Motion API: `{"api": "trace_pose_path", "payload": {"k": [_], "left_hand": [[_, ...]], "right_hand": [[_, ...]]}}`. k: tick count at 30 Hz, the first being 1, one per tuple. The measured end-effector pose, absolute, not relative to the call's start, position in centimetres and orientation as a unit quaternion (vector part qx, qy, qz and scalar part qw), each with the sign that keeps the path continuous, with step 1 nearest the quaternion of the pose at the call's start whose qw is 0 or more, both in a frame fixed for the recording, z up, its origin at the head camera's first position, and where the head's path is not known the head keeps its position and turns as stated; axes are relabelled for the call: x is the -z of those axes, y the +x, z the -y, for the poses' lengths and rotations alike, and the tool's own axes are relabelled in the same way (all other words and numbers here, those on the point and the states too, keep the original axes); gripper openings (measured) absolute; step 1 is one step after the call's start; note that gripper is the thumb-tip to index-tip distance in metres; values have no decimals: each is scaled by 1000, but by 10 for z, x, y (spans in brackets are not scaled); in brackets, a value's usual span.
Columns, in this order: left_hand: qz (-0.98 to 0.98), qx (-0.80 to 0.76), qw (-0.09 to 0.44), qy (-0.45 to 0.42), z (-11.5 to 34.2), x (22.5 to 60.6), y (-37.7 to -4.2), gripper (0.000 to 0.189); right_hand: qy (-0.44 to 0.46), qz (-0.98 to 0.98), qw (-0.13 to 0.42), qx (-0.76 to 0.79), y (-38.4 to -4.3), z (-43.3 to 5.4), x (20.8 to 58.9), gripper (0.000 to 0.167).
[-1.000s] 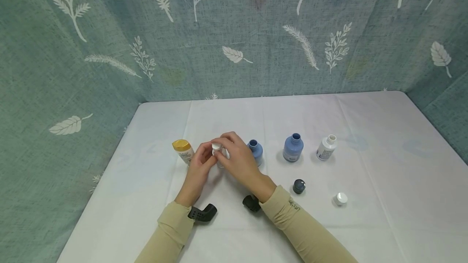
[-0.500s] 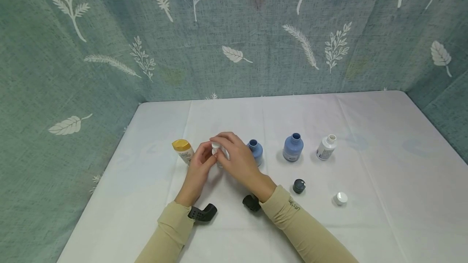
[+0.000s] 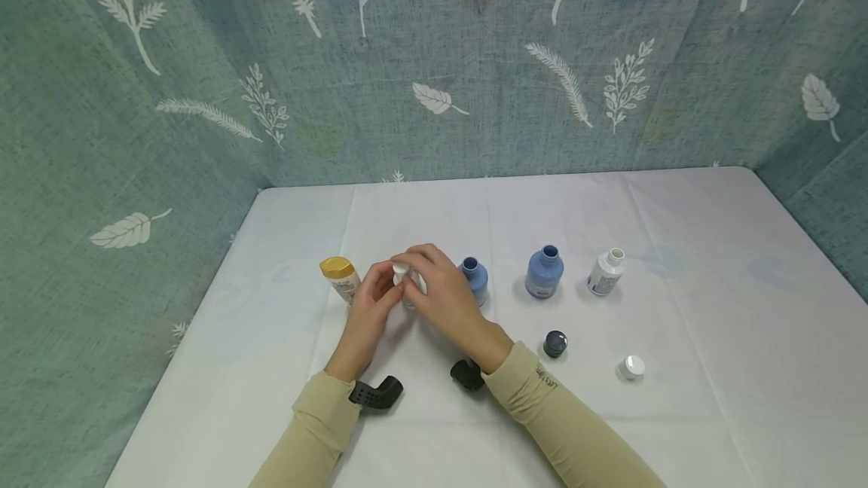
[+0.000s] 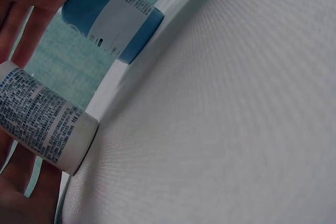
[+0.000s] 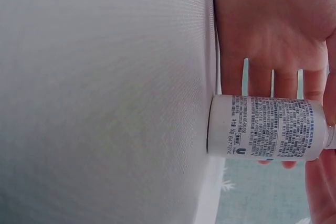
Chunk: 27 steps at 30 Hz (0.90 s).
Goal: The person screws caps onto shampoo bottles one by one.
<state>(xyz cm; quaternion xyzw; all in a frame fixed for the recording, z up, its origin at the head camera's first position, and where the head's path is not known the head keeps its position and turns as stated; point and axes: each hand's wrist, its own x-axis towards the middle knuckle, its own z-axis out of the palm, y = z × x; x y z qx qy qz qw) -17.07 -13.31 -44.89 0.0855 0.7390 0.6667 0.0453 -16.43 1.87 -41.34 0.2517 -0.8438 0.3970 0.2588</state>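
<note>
A small white bottle (image 5: 268,129) with dense blue print stands upright on the white table between my hands. My left hand (image 3: 369,309) holds it from the left, its fingers reaching behind the bottle in the right wrist view. With thumb and fingers, my right hand (image 3: 444,296) pinches the white cap (image 3: 401,270) at the bottle's top. Both hands partly hide bottle and cap in the head view. Just right of my right hand is an uncapped blue bottle (image 3: 477,285). To the left of my left hand is a white bottle with a gold cap (image 3: 337,269).
Farther right stand a second uncapped blue bottle (image 3: 544,276) and an uncapped white bottle (image 3: 605,274). A dark cap (image 3: 554,344) and a loose white cap (image 3: 633,367) lie nearer the front. A green leaf-patterned cloth (image 3: 475,134) hangs behind the table.
Both hands stay at the small white bottle in nearly the same pose, with only slight shifts of the right fingers at the cap. The other bottles and loose caps have not moved.
</note>
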Motion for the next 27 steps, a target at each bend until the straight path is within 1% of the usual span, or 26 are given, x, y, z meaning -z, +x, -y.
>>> {"api": "trace_pose_path", "payload": {"k": [6, 13, 22, 27], "left_hand": [[-733, -672, 52, 91, 132, 444, -169, 31], [-734, -669, 53, 99, 127, 425, -159, 31], [-722, -683, 52, 102, 126, 423, -157, 29], [-720, -683, 51, 108, 126, 424, -158, 31]], "right_hand": [[239, 849, 254, -396, -164, -18, 413, 25], [228, 854, 251, -395, -164, -17, 414, 25], [226, 852, 248, -403, -163, -17, 412, 19], [234, 849, 247, -404, -164, -18, 412, 20]]}}
